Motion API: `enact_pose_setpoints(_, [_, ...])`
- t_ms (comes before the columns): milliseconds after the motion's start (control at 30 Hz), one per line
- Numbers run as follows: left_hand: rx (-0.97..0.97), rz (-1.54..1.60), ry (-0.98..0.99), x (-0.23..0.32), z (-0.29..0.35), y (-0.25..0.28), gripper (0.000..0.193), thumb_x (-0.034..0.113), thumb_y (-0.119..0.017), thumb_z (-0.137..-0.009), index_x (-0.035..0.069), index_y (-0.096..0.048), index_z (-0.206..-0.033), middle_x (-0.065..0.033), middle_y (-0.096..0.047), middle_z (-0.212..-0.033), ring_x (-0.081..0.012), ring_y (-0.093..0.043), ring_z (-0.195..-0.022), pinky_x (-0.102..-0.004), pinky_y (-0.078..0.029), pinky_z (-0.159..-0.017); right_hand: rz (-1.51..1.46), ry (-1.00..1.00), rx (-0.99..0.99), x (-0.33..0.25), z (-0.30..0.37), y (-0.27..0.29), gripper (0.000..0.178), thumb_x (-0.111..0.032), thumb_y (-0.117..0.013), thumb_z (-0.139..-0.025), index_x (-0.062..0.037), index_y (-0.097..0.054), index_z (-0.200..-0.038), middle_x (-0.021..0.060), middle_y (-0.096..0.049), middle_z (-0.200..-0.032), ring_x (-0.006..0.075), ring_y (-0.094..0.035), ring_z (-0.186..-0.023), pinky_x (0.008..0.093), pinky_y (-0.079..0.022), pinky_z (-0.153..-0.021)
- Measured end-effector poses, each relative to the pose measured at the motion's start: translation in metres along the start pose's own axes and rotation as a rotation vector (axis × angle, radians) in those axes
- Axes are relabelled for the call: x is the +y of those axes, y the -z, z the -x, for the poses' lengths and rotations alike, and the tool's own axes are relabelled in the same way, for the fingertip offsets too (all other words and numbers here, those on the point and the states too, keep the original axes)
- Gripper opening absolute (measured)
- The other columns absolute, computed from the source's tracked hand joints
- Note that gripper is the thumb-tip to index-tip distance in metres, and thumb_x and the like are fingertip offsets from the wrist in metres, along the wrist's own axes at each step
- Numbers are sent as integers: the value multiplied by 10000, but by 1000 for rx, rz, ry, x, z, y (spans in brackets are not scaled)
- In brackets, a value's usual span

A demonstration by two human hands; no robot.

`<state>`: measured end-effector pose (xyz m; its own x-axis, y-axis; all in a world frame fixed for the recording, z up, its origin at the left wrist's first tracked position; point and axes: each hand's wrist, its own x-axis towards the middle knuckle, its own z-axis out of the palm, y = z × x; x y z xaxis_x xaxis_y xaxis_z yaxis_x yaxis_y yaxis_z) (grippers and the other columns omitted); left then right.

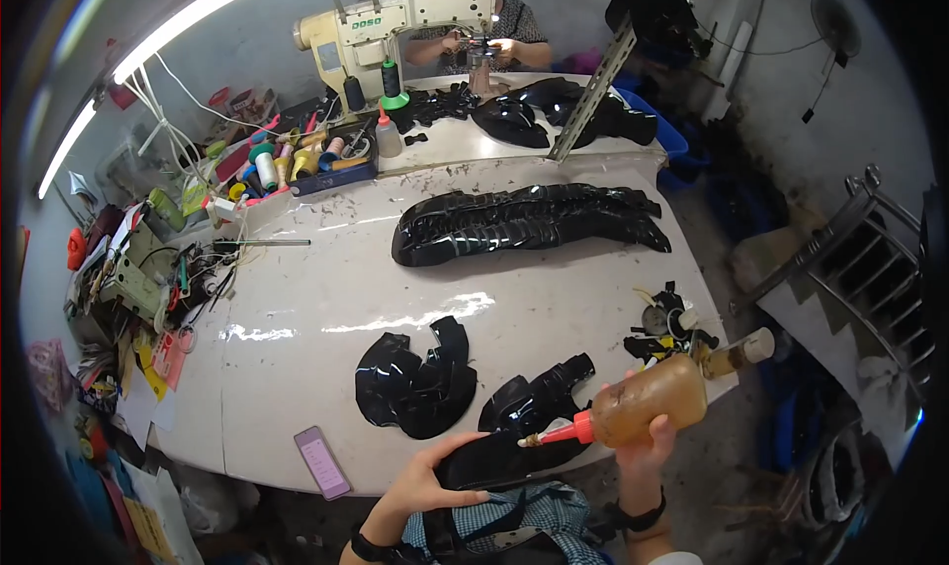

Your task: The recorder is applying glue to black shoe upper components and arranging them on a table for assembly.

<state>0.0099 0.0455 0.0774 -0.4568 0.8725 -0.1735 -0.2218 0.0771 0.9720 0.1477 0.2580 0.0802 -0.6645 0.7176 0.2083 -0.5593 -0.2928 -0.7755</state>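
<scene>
My right hand [647,453] grips a squeeze bottle [654,399] of amber liquid, probably glue, tipped on its side with its red nozzle [563,433] pointing left. The nozzle's whitish tip is over a black piece [494,461] at the table's front edge; whether they touch, I cannot tell. With thumb and fingers spread around its left end, my left hand [432,478] holds that piece, which looks like a shoe upper. Just beyond lies a glossy black upper piece [534,392], partly overlapping it in view. Another curved glossy piece [415,382] rests to the left.
A long stack of glossy black pieces [524,224] lies mid-table. A phone [322,462] is near the front edge. Thread spools [265,168] and tools crowd the left. Across the table, a person's hands [504,48] work at a sewing machine [395,31]. A clear jar [736,352] stands right.
</scene>
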Motion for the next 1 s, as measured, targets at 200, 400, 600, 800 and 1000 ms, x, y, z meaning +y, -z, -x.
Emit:
enact_pose_setpoints(200, [1, -61, -26, 4, 2, -3, 638, 171, -760, -554, 44, -494, -1120, -77, -537, -1032, -148, -513, -926, -257, -388, -827, 60, 2, -15, -7, -1, -4, 676, -366, -582, -733, -82, -257, -1253, 138, -404, -1179, 259, -423, -1085, 499, -339, -919])
enact_pose_setpoints(400, [-7, -112, -50, 5, -2, -4, 637, 197, -761, -557, 51, -497, -1119, -81, -552, -1005, -150, -526, -898, -254, -398, -804, -27, 70, 34, -5, -9, -10, 646, -246, -656, -705, -59, -309, -1216, 145, -428, -1174, 289, -478, -1022, 507, -345, -912])
enact_pose_setpoints(600, [-2, -104, -60, 7, -3, -6, 639, 193, -762, -556, 52, -496, -1120, -83, -560, -983, -143, -533, -869, -251, -407, -787, -12, 72, 22, -6, -8, -9, 666, -254, -669, -695, -55, -304, -1216, 144, -428, -1167, 307, -473, -1020, 496, -376, -886])
enact_pose_setpoints(800, [-16, -98, -58, 9, -7, -6, 640, 179, -763, -554, 51, -495, -1121, -82, -563, -974, -137, -534, -864, -250, -409, -783, 108, 65, -83, -13, -4, -1, 679, -326, -599, -738, -74, -246, -1260, 139, -401, -1184, 273, -412, -1107, 527, -341, -906])
enact_pose_setpoints(1000, [-32, -105, -44, 10, -9, -7, 638, 166, -762, -552, 49, -495, -1120, -81, -564, -975, -139, -537, -866, -251, -412, -782, 85, 80, -85, -13, 7, 12, 669, -315, -596, -738, -63, -256, -1257, 155, -400, -1193, 304, -441, -1073, 506, -348, -907])
